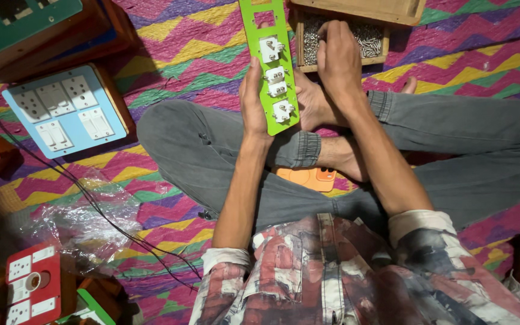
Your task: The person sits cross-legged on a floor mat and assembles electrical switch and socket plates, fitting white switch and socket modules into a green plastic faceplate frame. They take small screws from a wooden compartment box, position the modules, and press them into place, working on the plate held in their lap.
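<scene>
My left hand (253,103) grips the lower left edge of a long green switchboard plate (258,54), held upright over my crossed legs. Three white switch or socket parts (275,81) are set into the plate, with an empty square cut-out above them. My right hand (337,57) reaches past the plate's right side, fingers down in a small wooden tray of silver screws (371,37). Whether the fingers hold a screw is hidden.
A blue board with white sockets and switches (64,111) lies to the left on the zigzag mat. A red socket board (31,289), crumpled clear plastic (85,219) and a black wire (79,186) are at lower left. An orange phone (308,179) rests under my legs.
</scene>
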### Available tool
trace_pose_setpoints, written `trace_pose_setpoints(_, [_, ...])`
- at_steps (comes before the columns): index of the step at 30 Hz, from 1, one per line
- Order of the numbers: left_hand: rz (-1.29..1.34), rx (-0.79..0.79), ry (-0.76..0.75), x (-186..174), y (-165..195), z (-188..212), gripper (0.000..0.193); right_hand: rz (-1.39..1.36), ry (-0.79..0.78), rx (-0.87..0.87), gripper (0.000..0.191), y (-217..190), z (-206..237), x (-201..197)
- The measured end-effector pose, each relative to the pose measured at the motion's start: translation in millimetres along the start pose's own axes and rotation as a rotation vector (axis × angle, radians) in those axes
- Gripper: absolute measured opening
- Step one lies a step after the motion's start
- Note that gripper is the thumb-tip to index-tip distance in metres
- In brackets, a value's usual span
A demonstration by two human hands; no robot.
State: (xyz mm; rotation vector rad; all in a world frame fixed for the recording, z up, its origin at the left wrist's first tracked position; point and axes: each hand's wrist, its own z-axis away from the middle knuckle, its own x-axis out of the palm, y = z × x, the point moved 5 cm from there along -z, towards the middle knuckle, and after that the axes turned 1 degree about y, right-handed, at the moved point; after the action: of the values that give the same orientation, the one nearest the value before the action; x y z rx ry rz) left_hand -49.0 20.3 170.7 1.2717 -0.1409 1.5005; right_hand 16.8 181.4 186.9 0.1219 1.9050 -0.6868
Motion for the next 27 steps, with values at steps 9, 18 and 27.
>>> trace_pose_setpoints(9, [0.001,-0.005,0.013,-1.2,-2.7,-0.5,0.054,-1.19,0.148,0.517,0.025,42.1,28.1,7.0])
trace_pose_setpoints(18, [0.141,-0.066,-0.165,13.0,-11.5,1.8,0.063,-1.441,0.184,0.53,0.029,37.9,45.7,-3.3])
trace_pose_setpoints(27, [0.167,-0.036,-0.249,13.5,-15.6,2.9,0.061,-1.359,0.11,0.499,0.024,7.4,45.6,-15.2])
